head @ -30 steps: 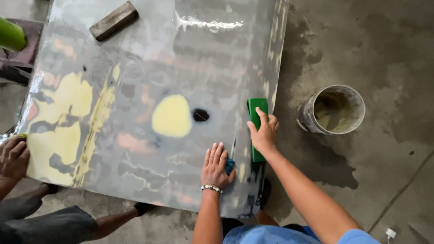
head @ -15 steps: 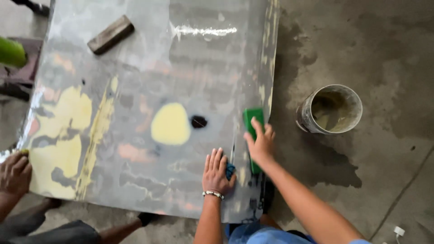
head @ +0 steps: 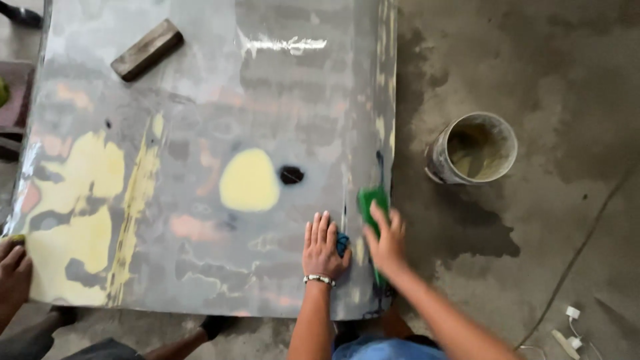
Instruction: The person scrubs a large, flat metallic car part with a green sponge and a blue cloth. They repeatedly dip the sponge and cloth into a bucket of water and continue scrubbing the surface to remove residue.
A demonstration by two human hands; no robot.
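The right hand (head: 385, 241) has slid the green sanding block (head: 371, 201) nearer along the wet metal panel (head: 200, 100) — fingers curled over it, near the right edge. Left hand (head: 323, 245) lies flat, fingers spread, thumb on a blue cloth (head: 342, 244) — bucket (head: 475, 148) well apart.

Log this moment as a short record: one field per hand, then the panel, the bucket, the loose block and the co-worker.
left hand: flat on the wet panel, fingers spread, a blue bit under the thumb side
right hand: pressing a green pad near the panel's right edge
panel: grey sheet with yellow filler patches and one dark spot
bucket: on the wet floor, right of the panel
block: lying on the panel, far left
co-worker's hand: at the panel's left edge
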